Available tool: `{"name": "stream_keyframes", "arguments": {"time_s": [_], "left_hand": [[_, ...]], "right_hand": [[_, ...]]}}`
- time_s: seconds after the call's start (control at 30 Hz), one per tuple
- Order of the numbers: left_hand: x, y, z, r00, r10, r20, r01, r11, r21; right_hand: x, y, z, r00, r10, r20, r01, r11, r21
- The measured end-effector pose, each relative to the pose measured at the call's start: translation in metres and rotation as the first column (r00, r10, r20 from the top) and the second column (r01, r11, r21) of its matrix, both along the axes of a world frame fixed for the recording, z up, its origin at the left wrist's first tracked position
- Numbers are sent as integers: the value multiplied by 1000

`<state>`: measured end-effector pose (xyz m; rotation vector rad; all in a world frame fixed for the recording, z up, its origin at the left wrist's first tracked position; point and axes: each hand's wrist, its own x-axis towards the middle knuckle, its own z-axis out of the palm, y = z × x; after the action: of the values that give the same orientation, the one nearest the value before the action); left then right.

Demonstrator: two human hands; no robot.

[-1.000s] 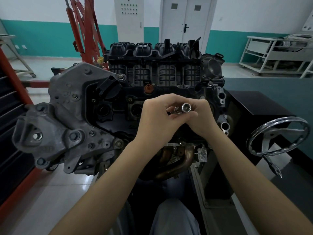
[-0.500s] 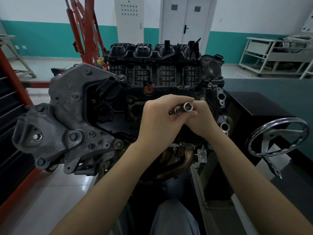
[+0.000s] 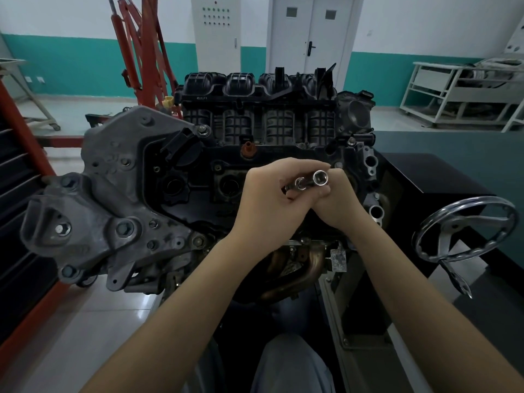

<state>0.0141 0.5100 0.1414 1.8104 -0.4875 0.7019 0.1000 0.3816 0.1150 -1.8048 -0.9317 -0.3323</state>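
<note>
Fitting shiny chrome cylindrical socket | left hand, right hand both gripping it | I should line it up, push straight.

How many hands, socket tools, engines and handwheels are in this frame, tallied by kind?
hands: 2, the left hand and the right hand, both gripping the tool
socket tool: 1
engine: 1
handwheel: 1
Total: 5
</note>
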Motion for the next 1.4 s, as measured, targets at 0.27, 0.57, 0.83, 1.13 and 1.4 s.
{"name": "stream_keyframes", "arguments": {"time_s": [0.27,0.57,0.83,1.13,1.4], "left_hand": [[-2,-6,2,981,173,90,-177,984,30],[-2,-5,2,998,63,14,-63,998,22],[0,-5,1,999,-28,-23,27,999,-22],[0,-4,2,999,42,18,-41,999,-20],[0,-1,3,997,59,53,-62,997,56]], "right_hand": [[-10,4,6,999,53,1,-53,995,81],[-4,1,4,998,63,-27,-62,997,51],[-3,1,2,999,28,-19,-28,999,22],[-7,2,2,999,24,22,-25,999,47],[0,0,-1,1000,-5,26,4,999,47]]}}
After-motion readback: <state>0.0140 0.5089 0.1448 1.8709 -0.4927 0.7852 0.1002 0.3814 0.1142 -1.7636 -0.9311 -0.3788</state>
